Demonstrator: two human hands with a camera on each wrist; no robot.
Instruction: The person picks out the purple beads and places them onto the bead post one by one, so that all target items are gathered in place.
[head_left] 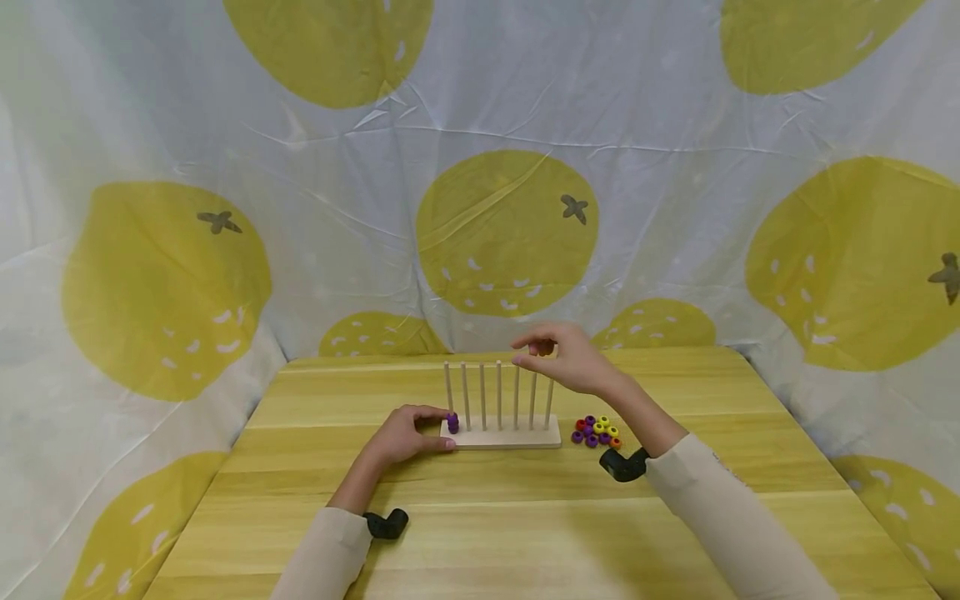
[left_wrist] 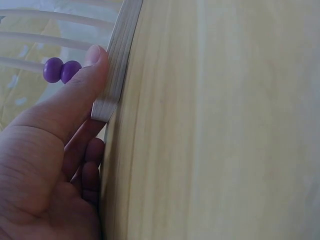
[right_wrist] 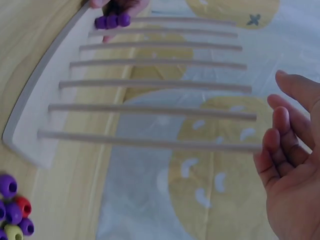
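From the head camera, a pale wooden rack with a flat rectangular base [head_left: 506, 438] and seven thin upright pegs [head_left: 499, 396] stood on a yellowish wood-grain table [head_left: 480, 500]. Small round purple beads [head_left: 452, 423] were stacked low on the peg at the rack's left end. The person's left hand [head_left: 405, 435] held that same end, thumb at the front of the base. Above the right part of the rack, near the peg tops, hung the right hand [head_left: 566, 357], thumb and fingers apart in a loose curve. On the table to the right of the rack lay a small cluster of loose glossy beads [head_left: 598, 428] in purple, yellow, red and orange (their holes faced various ways). Behind the rack hung a whitish cloth [head_left: 667, 233] printed with big yellow lemons.

From the left wrist camera, the left thumb pressed along the edge of the rack's base while the fingers curled behind its end; two purple beads showed beside the thumb, one partly covered by it.

From the right wrist camera, three purple beads sat on the rack's far end peg. The right hand held nothing visible, its fingers softly bent just beside the tip of the nearest peg; whether they touched it could not be told.
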